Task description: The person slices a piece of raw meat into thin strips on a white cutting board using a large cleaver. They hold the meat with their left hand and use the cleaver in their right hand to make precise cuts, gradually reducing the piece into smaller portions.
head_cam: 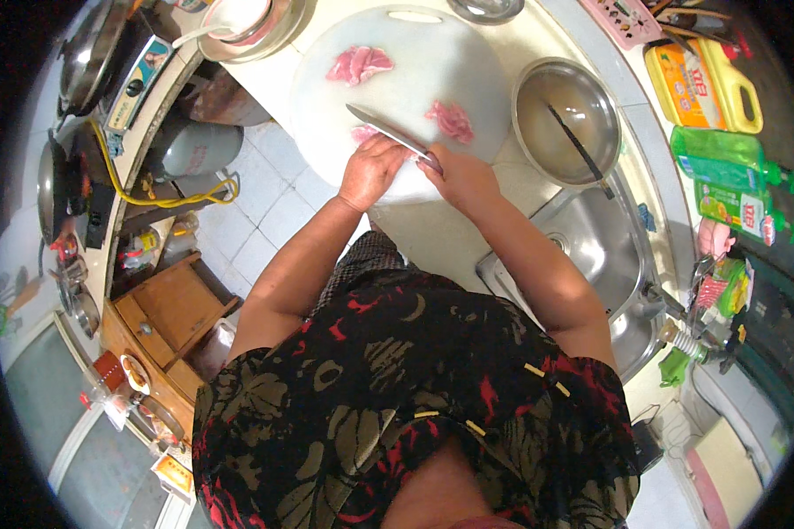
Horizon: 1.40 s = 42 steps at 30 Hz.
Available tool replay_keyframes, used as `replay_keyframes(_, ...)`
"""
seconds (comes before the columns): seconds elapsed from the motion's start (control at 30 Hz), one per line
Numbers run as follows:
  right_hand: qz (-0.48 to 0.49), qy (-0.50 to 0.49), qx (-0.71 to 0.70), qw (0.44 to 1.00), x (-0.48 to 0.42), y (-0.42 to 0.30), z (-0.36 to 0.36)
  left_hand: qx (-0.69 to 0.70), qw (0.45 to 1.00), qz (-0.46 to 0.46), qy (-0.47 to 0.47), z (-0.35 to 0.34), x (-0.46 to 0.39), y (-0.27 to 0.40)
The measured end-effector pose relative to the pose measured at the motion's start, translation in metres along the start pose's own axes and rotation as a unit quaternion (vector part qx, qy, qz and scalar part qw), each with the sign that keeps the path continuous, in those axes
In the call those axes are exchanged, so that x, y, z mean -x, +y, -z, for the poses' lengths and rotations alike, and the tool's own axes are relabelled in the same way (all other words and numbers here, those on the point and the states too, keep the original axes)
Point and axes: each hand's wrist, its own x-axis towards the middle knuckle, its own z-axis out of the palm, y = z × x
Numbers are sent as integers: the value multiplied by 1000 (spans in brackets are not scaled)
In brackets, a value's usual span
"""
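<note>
A round white cutting board [344,152] lies on the counter before me. My right hand [460,173] grips the handle of a kitchen knife [387,130], its blade slanting up and left over the board. Under and beside the blade is a piece of raw pink meat [364,134], with the fingers of my left hand [372,168] pressed on its near side. How far the blade has cut is hidden by my fingers. One pile of sliced meat [359,65] rests at the board's upper left. Another small pile [451,122] lies right of the knife.
Right of the board stands a steel bowl [536,125] of cloudy liquid with a dark stick [577,145] across it. A steel sink [585,241] is below it. Bottles [714,159] line the right wall. At upper left sit stacked bowls [238,33]; a yellow hose [172,200] hangs lower.
</note>
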Motion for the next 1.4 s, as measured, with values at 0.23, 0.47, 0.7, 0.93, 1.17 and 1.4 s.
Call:
replay_keyframes(0.23, -52, 38, -87, 994, 30, 45, -3, 6, 1000, -7, 18, 1, -4, 5)
replay_keyframes(0.47, -40, 47, -110, 992, 54, 48, 19, -2, 999, -8, 39, 2, -3, 9)
replay_keyframes(0.7, -30, -21, -94, 995, 61, 44, 24, -5, 999, -16, 35, 3, -3, 7)
replay_keyframes(0.93, -20, -6, -83, 996, 18, 20, -3, -8, 1000, -11, 6, -2, 2, 1)
replay_keyframes(1.17, -33, 5, -71, 997, 19, 14, -7, -17, 1000, 14, 22, -1, 3, 4)
replay_keyframes(1.4, -113, 58, -150, 980, 43, 49, 0, 9, 1000, -8, 18, 3, -2, 5)
